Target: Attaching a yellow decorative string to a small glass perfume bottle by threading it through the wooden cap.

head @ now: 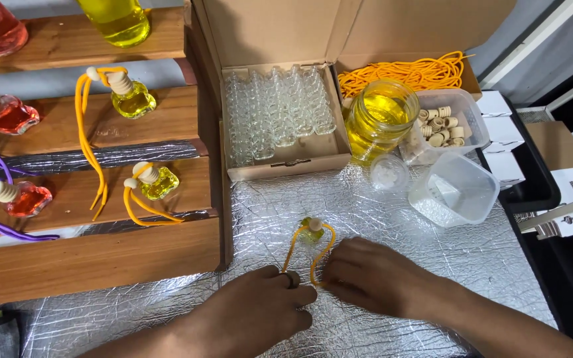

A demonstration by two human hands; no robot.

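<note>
Both hands low centre, on the silver foil mat [392,219]. Left hand [253,315] curled, fingertips pinching the near end of the orange cord loop [303,255] at about 6 o'clock from the bottle; a small dark ring or bead sits at the pinch (too small to tell which). Right hand [373,275] also curled, fingers closed down on the cord's right strand, just beside the left fingertips. Both grips look closed on the cord; palms face down, so the contact itself is partly hidden.

Small glass bottle [312,231] with yellow liquid and a pale wooden cap lies on the mat at 12 o'clock from the hands, cord looped around it and running back toward the fingers.

Around it:
- 12 o'clock: open cardboard box [280,40] with rows of empty clear bottles [276,113].
- 1 o'clock: jar of yellow liquid [379,122], small clear lid [388,174] in front of it, tub of wooden caps [442,122], bundle of orange cords [406,71] behind.
- 2 o'clock: empty clear plastic container [455,189].
- 9 to 10 o'clock: stepped wooden rack [94,255] holding finished bottles, yellow ones [134,99] with orange cords, red ones [14,114] with purple cords.
</note>
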